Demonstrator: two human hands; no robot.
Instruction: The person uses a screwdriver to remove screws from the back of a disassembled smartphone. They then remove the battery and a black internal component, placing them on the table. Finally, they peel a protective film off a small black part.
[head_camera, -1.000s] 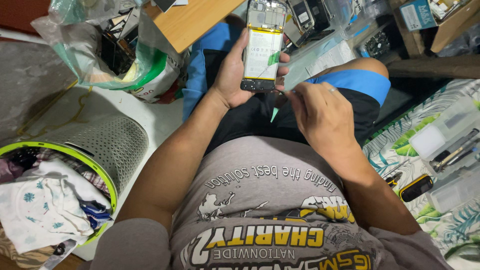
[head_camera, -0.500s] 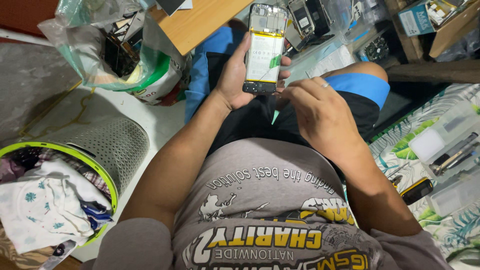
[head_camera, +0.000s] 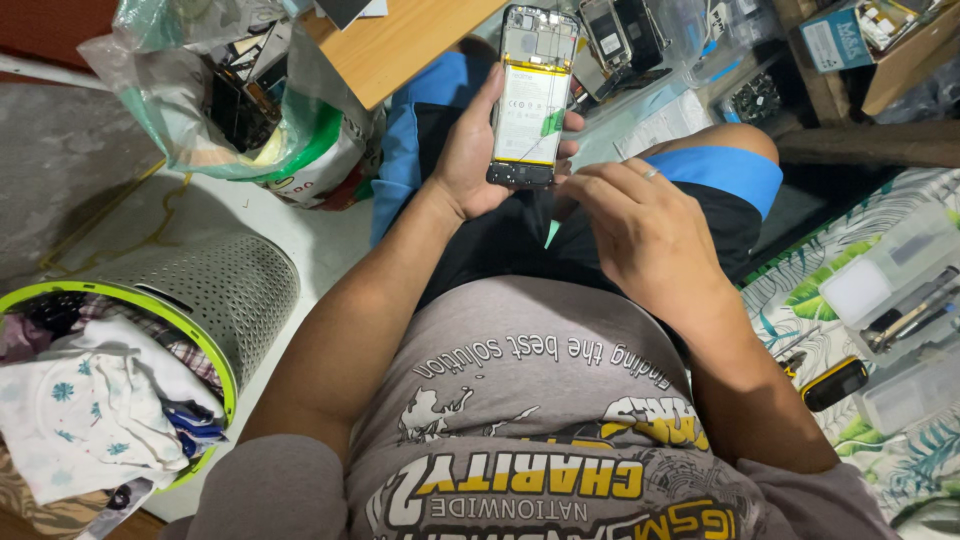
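Observation:
My left hand (head_camera: 468, 160) grips an opened smartphone (head_camera: 530, 95) with its back cover off, so the white battery and the circuit board show. The phone stands upright above my lap. My right hand (head_camera: 640, 235) sits just below and right of the phone's lower end, fingers curled toward it. A small green strip (head_camera: 551, 232) pokes down from under those fingers; I cannot tell whether they pinch it. A ring shows on one right finger.
A grey perforated laundry basket with a green rim (head_camera: 215, 345) holds clothes at the left. A plastic bag (head_camera: 240, 100) of parts lies beside a wooden board (head_camera: 400, 45). More phone parts (head_camera: 625, 35) lie ahead. Clear tool boxes (head_camera: 900, 290) and a small yellow-black device (head_camera: 835, 383) rest on the leaf-print mat at the right.
The phone has risen slightly in my left hand. My right hand has shifted a little lower and stays near the phone's bottom edge.

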